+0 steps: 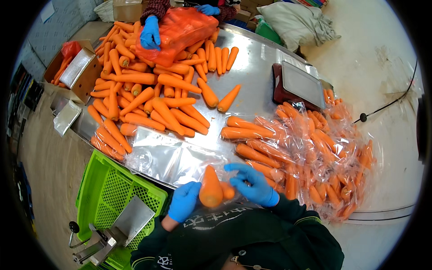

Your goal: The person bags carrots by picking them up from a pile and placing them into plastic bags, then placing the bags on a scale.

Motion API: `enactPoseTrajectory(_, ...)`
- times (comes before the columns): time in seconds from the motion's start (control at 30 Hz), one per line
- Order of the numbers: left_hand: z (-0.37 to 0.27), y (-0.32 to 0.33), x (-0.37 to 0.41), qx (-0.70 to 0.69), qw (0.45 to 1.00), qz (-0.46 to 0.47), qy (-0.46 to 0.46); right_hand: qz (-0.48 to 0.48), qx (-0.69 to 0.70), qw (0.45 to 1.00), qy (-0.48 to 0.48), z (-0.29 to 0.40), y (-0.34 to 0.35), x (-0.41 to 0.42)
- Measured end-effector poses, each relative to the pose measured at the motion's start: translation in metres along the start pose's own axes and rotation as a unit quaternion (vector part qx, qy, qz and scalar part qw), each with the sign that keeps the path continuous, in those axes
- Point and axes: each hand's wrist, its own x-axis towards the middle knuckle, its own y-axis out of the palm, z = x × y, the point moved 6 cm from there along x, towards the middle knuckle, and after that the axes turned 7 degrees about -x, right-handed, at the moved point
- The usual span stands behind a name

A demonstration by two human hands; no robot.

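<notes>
Close to my body, a clear plastic bag (pixel 229 175) hangs between my two blue-gloved hands. It contains a large carrot (pixel 211 189), thick end towards me, and a second carrot (pixel 226 191) beside it. My left hand (pixel 185 200) is closed on the bag's left side, next to the large carrot. On the opposite side, my right hand (pixel 253 185) holds the bag's edge with curled fingers. A stack of flat clear bags (pixel 168 152) lies on the metal table (pixel 249 54) just beyond my hands. Loose carrots (pixel 135 98) are heaped farther left.
Bagged carrots (pixel 303 152) pile up at right, beside a scale (pixel 302 84). Across the table, a co-worker's gloved hand (pixel 150 33) rests on a red bag (pixel 179 32) of carrots. A green crate (pixel 111 182) with a metal bag-sealing device (pixel 104 241) stands at lower left.
</notes>
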Motion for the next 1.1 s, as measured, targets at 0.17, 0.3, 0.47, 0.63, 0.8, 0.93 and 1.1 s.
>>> enactPoseTrajectory(0.17,-0.068,0.014,-0.011,0.019,0.996,0.081,0.027,-0.065,-0.049,0.992,-0.1,0.053,-0.038,-0.006)
enactPoseTrajectory(0.3,-0.114,0.011,0.01,0.07,0.993,0.044,0.084,-0.1,-0.057,0.983,-0.146,0.084,-0.064,-0.008)
enactPoseTrajectory(0.47,-0.152,0.046,0.029,0.067,0.969,0.134,0.196,-0.026,-0.085,0.972,-0.219,0.08,-0.08,0.021)
enactPoseTrajectory(0.63,-0.162,0.113,0.06,0.124,0.9,0.207,0.363,-0.015,-0.175,0.971,-0.162,0.001,-0.097,0.066)
enactPoseTrajectory(0.8,-0.127,0.065,0.09,0.025,0.972,0.146,0.184,-0.306,-0.024,0.948,-0.087,0.059,-0.234,0.071)
enactPoseTrajectory(0.93,-0.059,0.014,0.102,-0.027,0.998,0.058,0.018,-0.513,-0.157,0.831,-0.148,0.041,-0.399,0.055)
enactPoseTrajectory(1.1,0.0,-0.001,0.114,-0.037,0.998,0.04,-0.029,-0.56,-0.474,0.674,-0.086,-0.054,-0.504,0.074)
